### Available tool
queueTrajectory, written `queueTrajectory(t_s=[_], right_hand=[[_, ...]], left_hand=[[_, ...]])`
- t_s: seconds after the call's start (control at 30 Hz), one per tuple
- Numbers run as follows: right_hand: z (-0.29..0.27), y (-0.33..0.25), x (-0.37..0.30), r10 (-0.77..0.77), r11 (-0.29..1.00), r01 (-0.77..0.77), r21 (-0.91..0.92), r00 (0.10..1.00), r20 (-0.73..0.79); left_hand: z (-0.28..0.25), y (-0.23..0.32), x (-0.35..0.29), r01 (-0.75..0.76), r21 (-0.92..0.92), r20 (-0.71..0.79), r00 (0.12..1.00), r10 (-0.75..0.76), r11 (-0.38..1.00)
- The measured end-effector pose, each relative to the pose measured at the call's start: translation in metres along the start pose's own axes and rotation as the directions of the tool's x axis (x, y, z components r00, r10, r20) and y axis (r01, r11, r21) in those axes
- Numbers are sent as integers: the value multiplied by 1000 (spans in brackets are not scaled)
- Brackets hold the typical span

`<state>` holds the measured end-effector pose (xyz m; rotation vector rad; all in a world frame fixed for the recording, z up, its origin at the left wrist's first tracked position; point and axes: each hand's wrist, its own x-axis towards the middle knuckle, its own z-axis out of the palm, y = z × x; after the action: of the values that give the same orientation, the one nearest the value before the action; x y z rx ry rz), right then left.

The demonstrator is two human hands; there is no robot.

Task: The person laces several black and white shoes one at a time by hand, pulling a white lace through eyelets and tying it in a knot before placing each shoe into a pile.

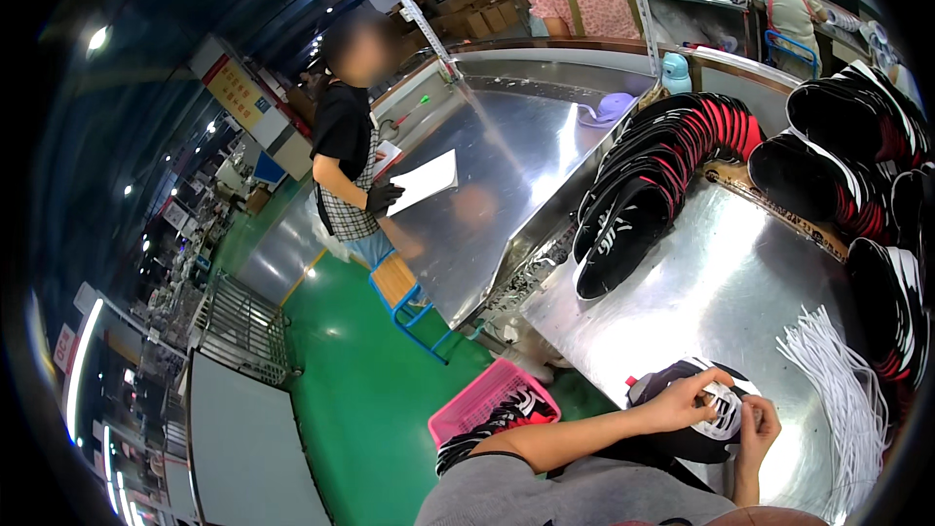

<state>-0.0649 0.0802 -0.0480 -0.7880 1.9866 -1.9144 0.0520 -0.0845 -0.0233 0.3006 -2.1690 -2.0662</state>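
Note:
A black and white shoe upper (pixel 682 440) lies at the near edge of the metal worktop (pixel 687 307), its white shoelace (pixel 722 415) crossing the front opening. My left hand (pixel 690 401) reaches over the upper, thumb and fingers pinched at the lacing. From the other side my right hand (pixel 758 432) pinches close to the same row of eyelets. The lace ends between my fingertips are too small to follow. To the right of my hands lies a bundle of loose white shoelaces (pixel 840 409).
A long curved row of nested black and red shoe uppers (pixel 648 185) stands beyond my hands. More uppers (pixel 838 180) pile up at right. A pink basket (pixel 450 419) with uppers sits at left below the worktop. A person (pixel 346 136) holding papers stands across the metal table (pixel 487 166).

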Motion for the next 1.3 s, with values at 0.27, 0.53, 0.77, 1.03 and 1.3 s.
queueTrajectory(t_s=[0.27, 0.53, 0.77, 1.03, 1.3], right_hand=[[8, -30, 13, -215, 892, 312, -327, 929, 300], [5, -36, 16, -115, 955, 186, -229, 949, 293], [3, -35, 18, -4, 854, 177, -489, 943, 334], [3, -27, 18, -474, 682, 602, -415, 796, 376], [5, -24, 21, -366, 811, 480, -335, 862, 350]], left_hand=[[1, 0, 10, 51, 57, -16, 999, -50, 997], [3, 4, 9, 7, 46, -32, 999, -6, 999], [2, -2, 5, -26, 73, -79, 996, 32, 997], [3, 10, 9, 55, -81, 23, 998, -54, 995], [-8, 17, 10, 120, 218, -3, 993, -122, 969]])
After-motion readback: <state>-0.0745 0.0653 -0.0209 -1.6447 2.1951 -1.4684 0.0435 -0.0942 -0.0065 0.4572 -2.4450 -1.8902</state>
